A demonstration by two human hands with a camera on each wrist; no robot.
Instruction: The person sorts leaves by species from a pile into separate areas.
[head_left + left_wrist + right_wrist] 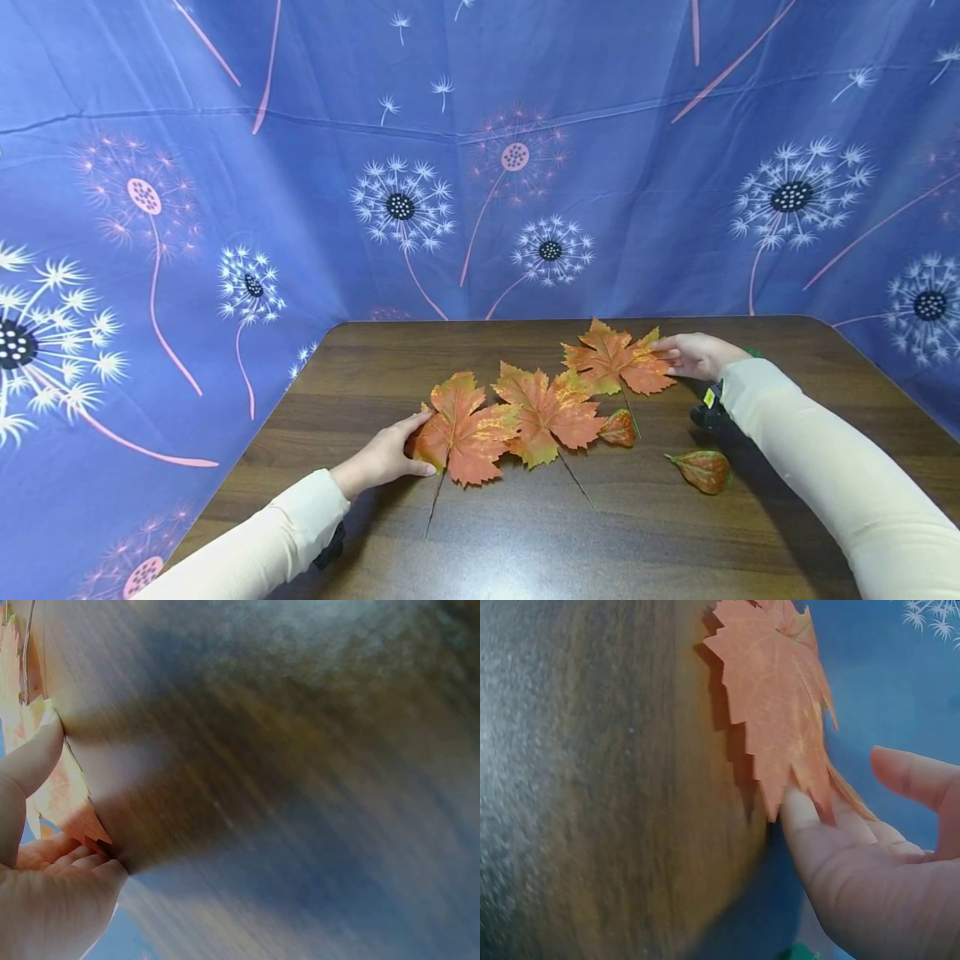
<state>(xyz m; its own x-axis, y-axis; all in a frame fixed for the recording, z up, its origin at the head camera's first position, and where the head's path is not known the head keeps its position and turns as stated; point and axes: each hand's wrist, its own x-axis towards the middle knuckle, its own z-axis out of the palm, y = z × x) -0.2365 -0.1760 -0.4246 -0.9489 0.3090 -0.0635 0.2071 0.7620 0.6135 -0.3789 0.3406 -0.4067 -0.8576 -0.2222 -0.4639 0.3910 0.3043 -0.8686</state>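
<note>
Three large, lobed leaves in orange and yellow lie on a brown wood-grain counter point(360, 367). Taking the middle leaf point(543, 417) as the clock's centre, the left leaf point(461, 425) meets it at 9 o'clock and the right leaf point(607, 362) sits at 2. A small teardrop leaf point(618, 429) rests just beside the middle one at 3, and a second teardrop leaf point(705, 472) lies well apart at 4. From where I stand, the big leaves look feather-light, thin and bendy, likely fabric, so their pointed tips could curl or crease; the firmest hold is probably where the thin stems point(576, 481) join the blades. The left hand point(386, 454), at the left leaf's 9 o'clock edge, is spread, thumb and fingers touching the rim at separate spots, with no firm pinch showing. The right hand point(697, 354), at the right leaf's 3 o'clock edge, has fingers beneath a tip while its thumb stands clear, touching rather than gripping. A blue dandelion-print cloth point(645, 167) hangs at 12.
</note>
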